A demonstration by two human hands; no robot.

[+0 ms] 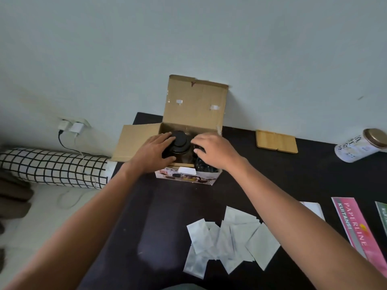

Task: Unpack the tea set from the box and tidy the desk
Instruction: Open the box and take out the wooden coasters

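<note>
An open cardboard box (194,101) stands at the back of the dark desk (159,216), its lid flap up against the wall. Inside it sits a teapot with a black lid (179,141). My left hand (154,152) grips the teapot from its left side, fingers on the lid and thumb low on the body. My right hand (211,148) reaches into the right half of the box, fingers curled over dark glassware (204,166) that is mostly hidden under it.
Several white sachets (228,237) lie scattered on the near desk. A pink receipt book (360,229) lies at the right edge. Bamboo coasters (276,141) and a tipped white tin (360,146) sit at the back right. A checked bolster (52,167) and charger cables (71,130) are on the left.
</note>
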